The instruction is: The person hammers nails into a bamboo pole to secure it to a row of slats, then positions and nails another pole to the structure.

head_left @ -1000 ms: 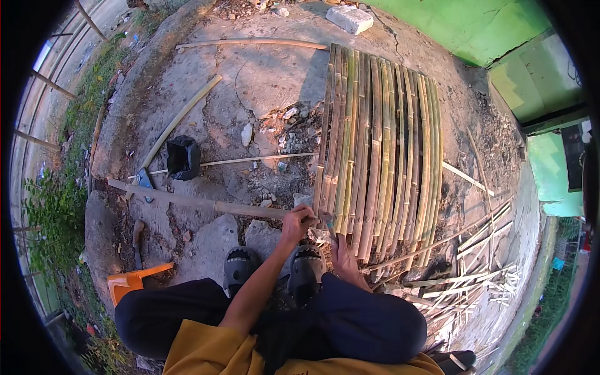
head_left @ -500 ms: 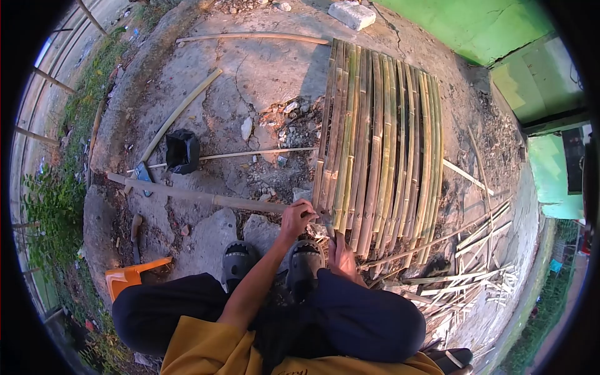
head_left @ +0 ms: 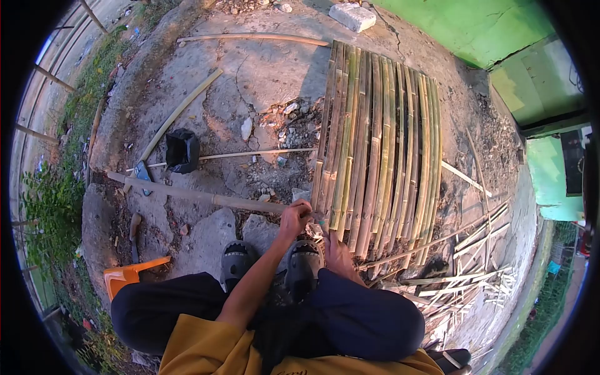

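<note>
My left hand point(head_left: 295, 219) is closed, fingers pinched together, at the right end of a long bamboo strip point(head_left: 215, 200) lying across the ground. Beside it, my right hand point(head_left: 340, 257) is closed at the lower left corner of a panel of bamboo slats point(head_left: 381, 144). I cannot make out what small things the fingers of either hand hold. The slats lie side by side, with narrow gaps between them. Both hands are low, just in front of my dark shoes point(head_left: 303, 262).
A black bag point(head_left: 182, 151) stands left of the panel, near a blue-handled saw point(head_left: 144, 177). Further left lie a wooden-handled knife point(head_left: 135, 237) and an orange plastic piece point(head_left: 134, 273). Split bamboo scraps point(head_left: 475, 275) pile up at right. A white block point(head_left: 352, 17) rests near the green wall point(head_left: 475, 28).
My right hand has shifted slightly down and left, and the grey tool-like shape above it shows less. My left hand stays almost in place at the strip's end.
</note>
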The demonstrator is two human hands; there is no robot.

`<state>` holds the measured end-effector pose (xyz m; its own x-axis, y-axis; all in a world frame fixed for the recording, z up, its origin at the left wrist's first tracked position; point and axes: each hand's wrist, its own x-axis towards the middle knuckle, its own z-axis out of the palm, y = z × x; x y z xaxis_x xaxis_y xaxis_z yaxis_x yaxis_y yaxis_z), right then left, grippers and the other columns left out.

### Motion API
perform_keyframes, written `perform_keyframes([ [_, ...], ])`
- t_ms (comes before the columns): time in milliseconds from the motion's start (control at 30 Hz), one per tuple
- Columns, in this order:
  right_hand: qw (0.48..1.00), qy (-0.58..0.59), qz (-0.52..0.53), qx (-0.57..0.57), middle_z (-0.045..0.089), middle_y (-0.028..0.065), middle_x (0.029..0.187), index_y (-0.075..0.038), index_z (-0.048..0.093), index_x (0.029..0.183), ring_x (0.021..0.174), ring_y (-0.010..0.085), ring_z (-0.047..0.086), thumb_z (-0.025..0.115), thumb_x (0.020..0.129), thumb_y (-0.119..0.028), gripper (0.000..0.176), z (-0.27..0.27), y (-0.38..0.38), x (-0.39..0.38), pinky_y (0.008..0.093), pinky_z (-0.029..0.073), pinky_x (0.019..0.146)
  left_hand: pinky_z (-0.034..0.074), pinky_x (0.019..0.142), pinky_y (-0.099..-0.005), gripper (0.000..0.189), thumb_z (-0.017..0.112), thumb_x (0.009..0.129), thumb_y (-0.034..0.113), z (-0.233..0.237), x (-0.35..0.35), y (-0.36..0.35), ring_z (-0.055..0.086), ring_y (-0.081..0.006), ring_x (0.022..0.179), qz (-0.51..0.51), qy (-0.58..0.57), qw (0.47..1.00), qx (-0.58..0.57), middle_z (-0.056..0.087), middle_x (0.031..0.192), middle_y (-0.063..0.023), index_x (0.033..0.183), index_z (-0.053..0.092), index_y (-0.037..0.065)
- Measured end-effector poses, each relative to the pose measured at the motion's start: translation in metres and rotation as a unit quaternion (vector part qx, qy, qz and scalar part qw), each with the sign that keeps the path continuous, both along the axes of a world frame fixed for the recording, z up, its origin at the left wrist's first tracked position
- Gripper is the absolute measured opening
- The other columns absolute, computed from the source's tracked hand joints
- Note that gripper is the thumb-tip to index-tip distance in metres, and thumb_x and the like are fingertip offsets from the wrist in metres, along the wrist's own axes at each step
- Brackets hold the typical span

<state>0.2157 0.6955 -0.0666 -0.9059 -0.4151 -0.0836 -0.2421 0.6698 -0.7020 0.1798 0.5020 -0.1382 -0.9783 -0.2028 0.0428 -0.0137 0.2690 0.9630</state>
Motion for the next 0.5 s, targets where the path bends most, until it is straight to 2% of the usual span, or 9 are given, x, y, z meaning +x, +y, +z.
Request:
perform_keyframes([
  [133,1.000,0.007,-0.006,0.009,0.064,0.0294,0.075,-0.002,0.045,0.116,0.066,0.0495,0.064,0.053,0.101,-0.012,0.020,0.010,0.004,0.002,0.0595,0.050,0.056,0.052,0.066,-0.0353,0.020,0.079,0.069,-0.003,-0.002,0.001,0.001,0.067,-0.0263,0.074,-0.005,-0.014,1.000,0.015,0.065,0.089,-0.0080,0.081,0.064,0.000],
  [233,0.998,0.021,-0.042,-0.041,0.063,0.0289,0.071,-0.001,0.045,0.118,0.065,0.0497,0.064,0.053,0.101,-0.012,0.022,0.010,0.004,0.004,0.0599,0.050,0.055,0.053,0.065,-0.0352,0.017,0.076,0.071,-0.006,0.002,0.000,-0.001,0.067,-0.0265,0.073,-0.016,0.002,1.000,0.026,0.065,0.089,-0.0078,0.082,0.064,0.000],
  [333,0.999,-0.014,0.008,0.048,0.062,0.0296,0.068,0.001,0.046,0.123,0.062,0.0498,0.063,0.054,0.101,-0.014,0.028,-0.012,0.006,0.002,0.0582,0.049,0.052,0.052,0.065,-0.0358,0.016,0.076,0.072,-0.005,0.003,0.000,-0.003,0.067,-0.0266,0.073,-0.011,-0.001,1.000,0.005,0.065,0.090,-0.0074,0.082,0.063,0.000],
  [433,1.000,-0.007,-0.003,0.013,0.062,0.0297,0.068,-0.001,0.046,0.119,0.063,0.0498,0.063,0.054,0.101,-0.016,0.025,-0.012,0.006,0.001,0.0584,0.049,0.053,0.052,0.065,-0.0362,0.018,0.076,0.072,-0.004,-0.011,0.000,-0.001,0.067,-0.0273,0.073,-0.009,-0.011,1.000,-0.009,0.065,0.090,-0.0073,0.082,0.062,0.000],
  [500,1.000,-0.008,-0.021,-0.007,0.062,0.0298,0.068,-0.001,0.046,0.118,0.063,0.0501,0.063,0.054,0.101,-0.016,0.024,0.006,0.001,0.003,0.0587,0.049,0.053,0.053,0.066,-0.0364,0.018,0.076,0.071,-0.004,-0.002,0.001,0.000,0.067,-0.0278,0.074,-0.010,-0.011,1.000,0.009,0.066,0.091,-0.0074,0.082,0.062,0.000],
])
